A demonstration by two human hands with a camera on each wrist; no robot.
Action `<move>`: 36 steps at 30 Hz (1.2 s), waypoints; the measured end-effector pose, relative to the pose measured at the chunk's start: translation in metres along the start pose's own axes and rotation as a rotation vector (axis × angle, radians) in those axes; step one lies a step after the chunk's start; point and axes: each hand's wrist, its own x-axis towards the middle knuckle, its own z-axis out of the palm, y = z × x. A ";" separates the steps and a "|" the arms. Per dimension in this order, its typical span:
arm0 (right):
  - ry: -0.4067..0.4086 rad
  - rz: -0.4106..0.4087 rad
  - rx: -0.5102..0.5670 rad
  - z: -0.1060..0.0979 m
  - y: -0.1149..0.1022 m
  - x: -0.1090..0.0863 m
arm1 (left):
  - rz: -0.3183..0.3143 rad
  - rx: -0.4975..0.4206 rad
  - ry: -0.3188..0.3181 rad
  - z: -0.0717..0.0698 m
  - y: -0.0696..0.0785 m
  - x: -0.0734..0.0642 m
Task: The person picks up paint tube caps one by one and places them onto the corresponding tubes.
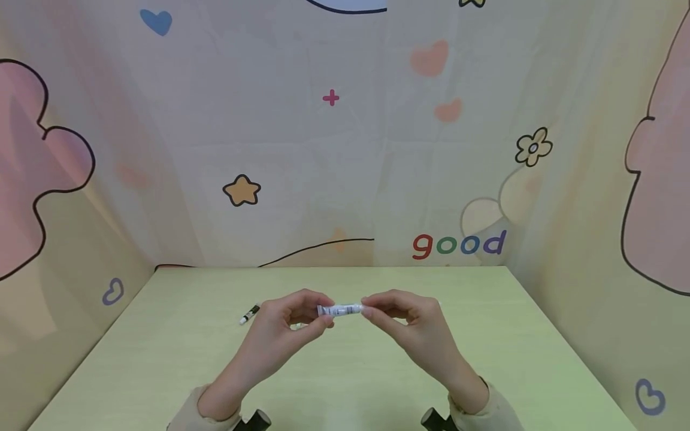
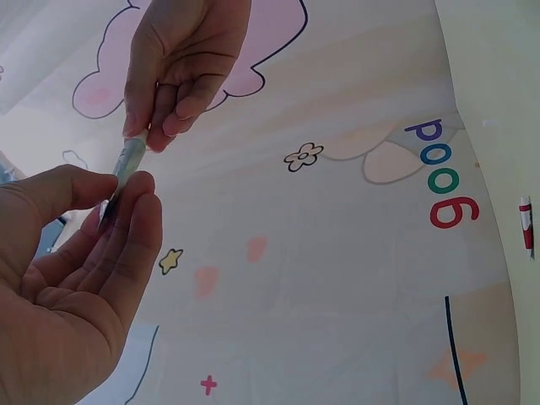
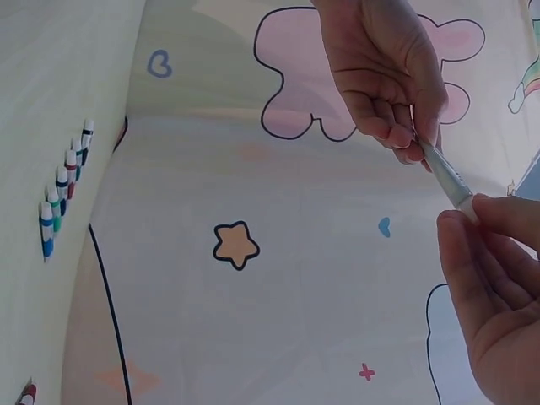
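A small white tube point(image 1: 341, 310) with fine printing, like a paint tube, is held level between both hands above the table. My left hand point(image 1: 286, 323) pinches its flat crimped end between thumb and fingers. The thumb and fingertips of my right hand point(image 1: 412, 320) pinch the opposite, narrow end and cover it. In the left wrist view the tube point(image 2: 128, 164) spans the two hands at a slant. From the right wrist the pale tube body point(image 3: 449, 177) also shows, its near end between the right thumb and forefinger.
On the light green table point(image 1: 366, 377), a white-and-black marker point(image 1: 249, 314) lies left of the left hand. Several coloured markers lie in a row, including a blue one point(image 3: 46, 229). A red-and-white marker point(image 2: 526, 226) lies apart. Patterned cloth point(image 1: 302, 143) encloses the back and sides.
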 end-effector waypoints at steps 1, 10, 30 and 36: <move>-0.006 0.014 0.005 0.000 0.000 0.000 | 0.007 0.000 0.003 0.000 0.000 0.000; -0.077 0.105 0.031 0.000 0.005 0.001 | 0.038 -0.013 0.019 0.002 -0.001 -0.002; -0.068 0.078 -0.057 0.004 0.006 0.003 | 0.043 -0.010 0.016 0.002 -0.003 -0.002; -0.081 0.002 -0.073 -0.001 0.003 0.001 | 0.022 -0.023 0.013 -0.003 -0.005 -0.003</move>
